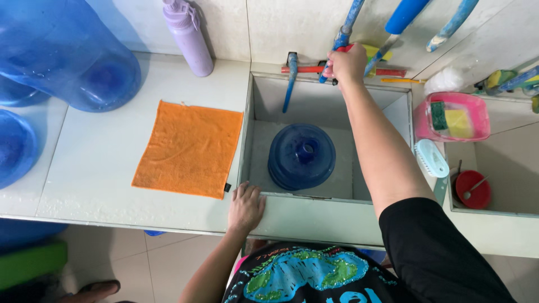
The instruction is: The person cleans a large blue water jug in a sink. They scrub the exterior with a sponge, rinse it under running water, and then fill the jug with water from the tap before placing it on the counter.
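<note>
A pale tiled counter (pixel 101 168) ran along a tiled wall, with a square sink (pixel 331 203) sunk into it and a light tiled floor below. An orange cloth (pixel 188 148) lay flat on the counter just left of the sink, and a lilac bottle (pixel 190 36) stood upright against the wall behind it. Large blue water jugs (pixel 62 53) crowded the counter's left end. Inside the sink a blue water jug (pixel 301 156) stood with its neck up; whether it held water could not be told. The right hand (pixel 346 63) reached to the back wall, fingers curled around what seemed to be a tap handle (pixel 340 40). The left hand (pixel 245 206) rested on the sink's front rim, fingers loosely spread and holding nothing. To the right, a pink tub (pixel 421 120) held sponges, and a second basin held a red bowl (pixel 473 189).
</note>
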